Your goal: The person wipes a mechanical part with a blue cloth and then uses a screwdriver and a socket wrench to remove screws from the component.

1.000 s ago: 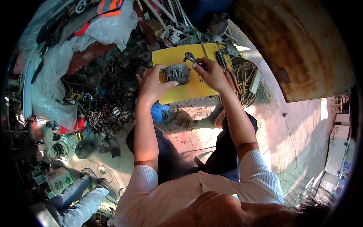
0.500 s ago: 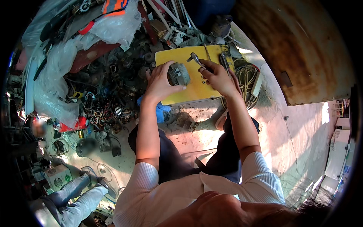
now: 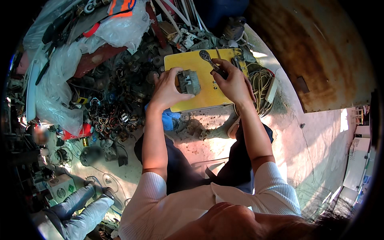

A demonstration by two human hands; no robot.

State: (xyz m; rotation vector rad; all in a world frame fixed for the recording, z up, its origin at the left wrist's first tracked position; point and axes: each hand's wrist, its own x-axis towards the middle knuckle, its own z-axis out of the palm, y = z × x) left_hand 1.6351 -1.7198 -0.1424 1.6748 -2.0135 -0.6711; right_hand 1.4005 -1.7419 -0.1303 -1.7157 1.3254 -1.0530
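Note:
My left hand (image 3: 168, 90) grips a small grey metal block, a motor-like part (image 3: 188, 81), and holds it on a yellow board (image 3: 202, 100). My right hand (image 3: 232, 82) is closed on the dark handle of a ratchet wrench (image 3: 209, 60), whose round metal head lies on the board's far edge. The two hands are close together, a short gap apart over the board.
A heap of dark metal parts and wire coils (image 3: 116, 108) spreads to the left. Plastic bags (image 3: 56, 96) lie beyond it. A coil of yellowish cable (image 3: 262, 86) sits right of the board. A rusty curved wall (image 3: 316, 52) rises at the right. Another person's legs (image 3: 76, 208) show lower left.
My left hand turned and resettled the grey part on the board. My right hand shifted the wrench so its head now points to the board's far edge.

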